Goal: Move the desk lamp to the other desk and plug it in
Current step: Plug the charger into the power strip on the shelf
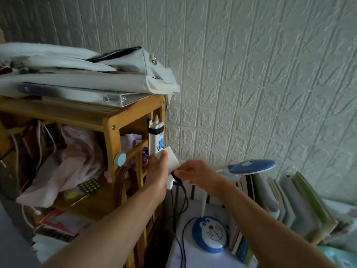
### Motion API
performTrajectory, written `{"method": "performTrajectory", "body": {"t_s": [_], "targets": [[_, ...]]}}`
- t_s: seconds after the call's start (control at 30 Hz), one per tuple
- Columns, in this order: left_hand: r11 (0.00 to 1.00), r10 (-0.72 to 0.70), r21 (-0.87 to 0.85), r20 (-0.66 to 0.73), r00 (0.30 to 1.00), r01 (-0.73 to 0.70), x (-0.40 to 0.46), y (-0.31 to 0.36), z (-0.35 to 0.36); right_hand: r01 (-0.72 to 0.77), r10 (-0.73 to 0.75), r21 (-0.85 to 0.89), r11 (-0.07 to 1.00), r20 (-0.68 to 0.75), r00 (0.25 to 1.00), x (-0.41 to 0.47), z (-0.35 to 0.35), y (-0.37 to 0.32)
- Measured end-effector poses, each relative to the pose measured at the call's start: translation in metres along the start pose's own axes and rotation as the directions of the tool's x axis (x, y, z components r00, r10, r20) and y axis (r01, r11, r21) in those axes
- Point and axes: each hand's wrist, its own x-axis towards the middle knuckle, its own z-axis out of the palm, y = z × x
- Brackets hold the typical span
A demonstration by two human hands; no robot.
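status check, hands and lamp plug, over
Left hand and right hand both on white plug adapter, at power strip on wooden shelf. Prongs not yet seated. Desk lamp on desk. Socket path clear.

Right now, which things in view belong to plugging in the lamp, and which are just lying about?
Job: desk lamp; white plug block in left hand; black cord pinched by right hand; power strip on the wooden shelf.

Lying about: bags, binder, books, calculator.
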Motion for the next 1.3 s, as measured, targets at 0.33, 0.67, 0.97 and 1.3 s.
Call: {"method": "performTrajectory", "body": {"t_s": [0.33, 0.67, 0.97, 1.3], "targets": [[0.997, -0.059, 0.047, -0.027, 0.998, 0.06, 0.002, 0.007, 0.019, 0.078, -0.064, 0.066, 0.995, -0.19, 0.98, 0.024, -0.006, -0.006], [0.945, 0.045, 0.325, -0.026, 0.999, -0.034, -0.002, 0.012, -0.003, 0.048, -0.183, -0.394, 0.918, -0.315, 0.931, 0.054, -0.012, -0.012], [0.933, 0.06, 0.36, -0.068, 0.996, -0.032, 0.01, 0.008, -0.009, 0.033, -0.186, -0.444, 0.896, -0.305, 0.934, 0.068, -0.011, -0.021], [0.949, 0.064, 0.312, -0.071, 0.995, -0.038, 0.014, 0.008, -0.009, 0.037, -0.173, -0.453, 0.891, -0.261, 0.95, 0.073, -0.007, -0.025]]}}
